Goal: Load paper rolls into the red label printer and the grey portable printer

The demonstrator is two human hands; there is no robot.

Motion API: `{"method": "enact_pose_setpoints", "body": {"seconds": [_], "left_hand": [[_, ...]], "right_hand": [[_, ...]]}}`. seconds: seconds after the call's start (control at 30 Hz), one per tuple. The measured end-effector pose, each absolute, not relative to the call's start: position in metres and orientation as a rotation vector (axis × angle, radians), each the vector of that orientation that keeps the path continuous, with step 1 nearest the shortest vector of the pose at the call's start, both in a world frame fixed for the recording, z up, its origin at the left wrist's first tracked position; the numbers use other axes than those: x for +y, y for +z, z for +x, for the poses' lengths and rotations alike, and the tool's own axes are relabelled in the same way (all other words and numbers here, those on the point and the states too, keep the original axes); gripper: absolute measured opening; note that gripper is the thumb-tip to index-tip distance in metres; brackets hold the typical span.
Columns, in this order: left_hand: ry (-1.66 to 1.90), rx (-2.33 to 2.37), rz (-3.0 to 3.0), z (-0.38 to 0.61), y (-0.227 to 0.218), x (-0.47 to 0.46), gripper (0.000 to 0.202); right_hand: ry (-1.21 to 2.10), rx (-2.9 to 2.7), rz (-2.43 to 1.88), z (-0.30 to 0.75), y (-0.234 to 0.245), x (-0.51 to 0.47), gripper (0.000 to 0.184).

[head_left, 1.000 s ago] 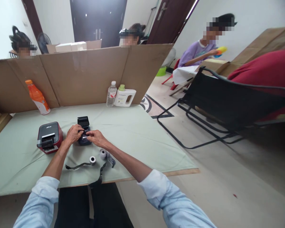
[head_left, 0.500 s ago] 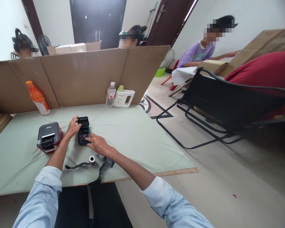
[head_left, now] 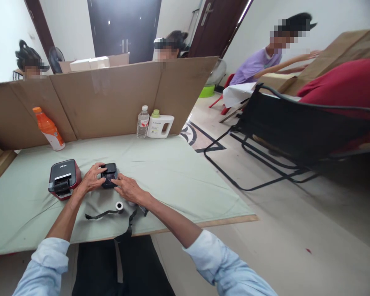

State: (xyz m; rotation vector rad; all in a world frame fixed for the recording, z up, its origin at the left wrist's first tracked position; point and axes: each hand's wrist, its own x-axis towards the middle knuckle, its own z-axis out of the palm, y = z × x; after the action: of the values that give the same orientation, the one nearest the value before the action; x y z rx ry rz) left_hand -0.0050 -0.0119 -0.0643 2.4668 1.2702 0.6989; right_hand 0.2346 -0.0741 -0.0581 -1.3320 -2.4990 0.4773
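Note:
A small black label printer point(head_left: 110, 169) lies on the cloth-covered table in front of me, its lid down. My left hand point(head_left: 93, 177) grips its left side, fingertips on the lid's edge and thumb lower down. From the right, my right hand point(head_left: 128, 187) holds the opposite side, with fingers reaching over the front part. Just left of my left wrist sits a larger red and black printer point(head_left: 64, 179). Nearer to me lie a small white-ended roll point(head_left: 119, 206) with a dark strip trailing from it, and another dark strip point(head_left: 132, 218) hanging over the table's edge, partly behind my right forearm.
An orange bottle point(head_left: 49, 129), a clear water bottle point(head_left: 142, 122) and a white jug point(head_left: 160, 125) stand along a cardboard partition point(head_left: 107, 98). Two people are behind it. At the right, a person in purple point(head_left: 259, 68) sits beyond a black folding chair point(head_left: 283, 127).
The small printer's lid has swung down from raised to closed. My left hand has come down toward me with it, while my right hand has stayed at the side.

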Motion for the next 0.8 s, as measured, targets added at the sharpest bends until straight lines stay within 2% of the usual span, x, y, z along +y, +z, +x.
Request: {"method": "enact_pose_setpoints", "body": {"seconds": [0.33,0.57,0.8], "left_hand": [[0.433,1.379,2.467,-0.013,-0.061,-0.026,0.086],[0.356,1.563,2.469,-0.005,-0.062,-0.033,0.082],[0.320,1.628,2.416,0.001,-0.056,-0.037,0.078]], "right_hand": [[0.511,-2.406,-1.285,0.238,-0.070,-0.069,0.043],[0.579,-2.303,-1.254,0.240,-0.076,-0.068,0.044],[0.767,-2.117,-1.316,0.245,-0.089,-0.051,0.061]]}}
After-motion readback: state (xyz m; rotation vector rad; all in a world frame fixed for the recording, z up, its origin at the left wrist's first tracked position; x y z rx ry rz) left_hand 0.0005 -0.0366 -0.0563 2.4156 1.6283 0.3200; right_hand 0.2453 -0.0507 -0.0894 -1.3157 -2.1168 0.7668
